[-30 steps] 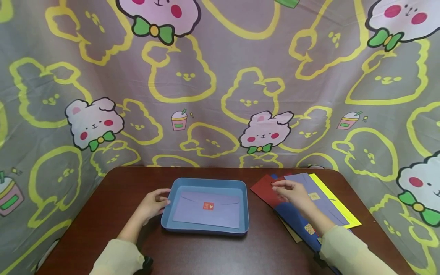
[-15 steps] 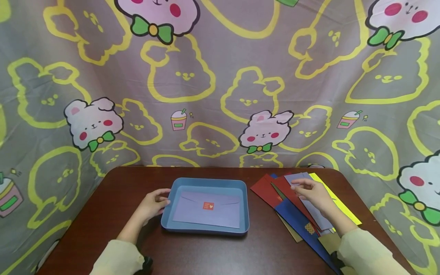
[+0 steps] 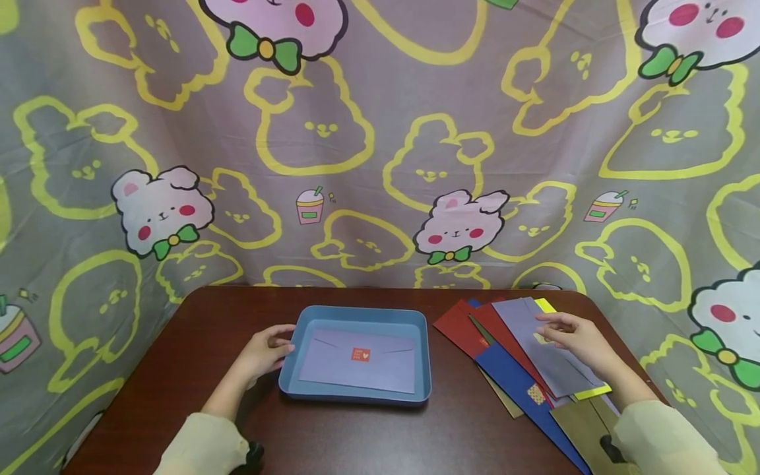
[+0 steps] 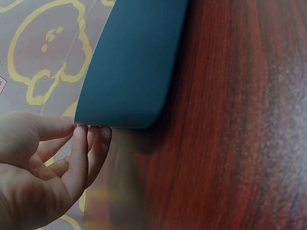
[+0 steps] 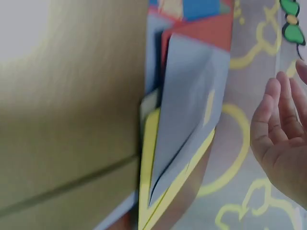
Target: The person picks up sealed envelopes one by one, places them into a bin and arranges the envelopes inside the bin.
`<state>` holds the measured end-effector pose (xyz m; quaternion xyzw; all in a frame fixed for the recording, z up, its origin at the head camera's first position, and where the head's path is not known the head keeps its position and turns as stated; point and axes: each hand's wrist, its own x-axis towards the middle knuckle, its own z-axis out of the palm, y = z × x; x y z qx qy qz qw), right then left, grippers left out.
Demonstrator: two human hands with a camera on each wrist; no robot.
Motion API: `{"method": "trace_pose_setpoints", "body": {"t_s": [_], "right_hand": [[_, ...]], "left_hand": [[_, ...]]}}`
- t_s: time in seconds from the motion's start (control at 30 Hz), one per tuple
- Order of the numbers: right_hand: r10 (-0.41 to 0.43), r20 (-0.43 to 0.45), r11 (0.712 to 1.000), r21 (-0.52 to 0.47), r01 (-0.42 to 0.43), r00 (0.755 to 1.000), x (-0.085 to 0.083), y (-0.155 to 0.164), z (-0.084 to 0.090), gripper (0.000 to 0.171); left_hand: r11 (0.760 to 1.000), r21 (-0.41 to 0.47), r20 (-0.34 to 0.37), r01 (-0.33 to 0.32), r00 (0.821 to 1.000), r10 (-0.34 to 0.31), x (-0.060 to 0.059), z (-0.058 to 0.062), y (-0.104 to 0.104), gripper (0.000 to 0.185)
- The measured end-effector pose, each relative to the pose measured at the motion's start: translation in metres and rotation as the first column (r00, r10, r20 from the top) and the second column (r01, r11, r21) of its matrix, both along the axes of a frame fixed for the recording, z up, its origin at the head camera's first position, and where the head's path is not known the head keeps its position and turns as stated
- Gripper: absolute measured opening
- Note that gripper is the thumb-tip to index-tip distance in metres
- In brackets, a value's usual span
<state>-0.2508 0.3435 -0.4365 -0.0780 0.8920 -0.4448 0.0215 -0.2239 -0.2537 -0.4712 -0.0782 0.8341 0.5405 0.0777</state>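
My left hand (image 3: 264, 356) pinches the left rim of a blue tray (image 3: 356, 318), thumb at the rim and fingertips on the outer wall, as the left wrist view shows. Inside the tray lies a purple envelope (image 3: 356, 373) with a red heart sticker. My right hand (image 3: 578, 340) is over a fanned pile of envelopes, its fingers loosely bent and holding nothing. Closest beneath it is another purple envelope (image 3: 537, 349), lying over a yellow envelope (image 3: 596, 391). Beside these lie a red envelope (image 3: 460, 330), a dark blue envelope (image 3: 505, 369) and a brown envelope (image 3: 584, 425).
The pile spreads along the right side of the dark wooden table (image 3: 368, 435), with the brown envelope near the front. Behind the table hangs a patterned curtain (image 3: 380, 152) with cartoon rabbits.
My right hand has moved right across the pile. The purple envelope under it now covers more of the yellow one, and more red, green and brown shows. The left hand and tray stay put.
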Motion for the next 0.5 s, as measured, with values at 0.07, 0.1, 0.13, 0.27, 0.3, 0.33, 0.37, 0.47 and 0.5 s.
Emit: {"method": "trace_pose_setpoints", "body": {"t_s": [0.07, 0.1, 0.13, 0.27, 0.3, 0.33, 0.37, 0.47, 0.5], "right_hand": [[0.001, -0.011, 0.998, 0.058, 0.000, 1.000, 0.000, 0.007, -0.002, 0.046], [-0.002, -0.015, 0.996, 0.088, 0.003, 1.000, 0.000, 0.011, -0.003, 0.045], [-0.008, -0.021, 0.993, 0.120, 0.010, 1.000, 0.000, 0.014, -0.005, 0.044], [-0.027, -0.029, 0.977, 0.213, 0.033, 0.999, 0.001, 0.027, -0.011, 0.042], [-0.031, -0.026, 0.974, 0.223, 0.036, 0.999, 0.001, 0.030, -0.012, 0.042], [-0.038, -0.022, 0.971, 0.235, 0.042, 0.999, 0.002, 0.032, -0.013, 0.042], [-0.044, -0.012, 0.971, 0.236, 0.045, 0.999, 0.003, 0.035, -0.014, 0.043], [-0.061, 0.024, 0.970, 0.236, 0.053, 0.998, 0.005, 0.043, -0.016, 0.046], [-0.067, 0.036, 0.969, 0.242, 0.056, 0.997, 0.006, 0.045, -0.016, 0.047]], "left_hand": [[1.000, -0.002, 0.003, 0.000, 1.000, 0.000, 0.000, 0.000, -0.001, 0.044], [1.000, -0.002, 0.004, 0.000, 1.000, 0.000, 0.000, 0.000, -0.001, 0.044], [1.000, -0.004, 0.003, 0.006, 1.000, -0.006, 0.000, 0.000, -0.002, 0.045], [1.000, -0.006, 0.002, -0.008, 1.000, 0.008, 0.001, 0.001, -0.003, 0.044], [1.000, -0.007, -0.001, -0.006, 1.000, 0.006, 0.001, 0.001, -0.003, 0.044], [1.000, -0.009, -0.004, -0.003, 1.000, 0.003, 0.001, 0.002, -0.003, 0.044], [1.000, -0.003, -0.004, -0.010, 1.000, 0.010, 0.001, 0.002, -0.003, 0.044], [1.000, 0.006, -0.015, 0.001, 1.000, -0.001, 0.000, 0.004, -0.002, 0.043], [1.000, 0.011, -0.015, 0.001, 1.000, -0.001, 0.000, 0.004, -0.002, 0.043]]}}
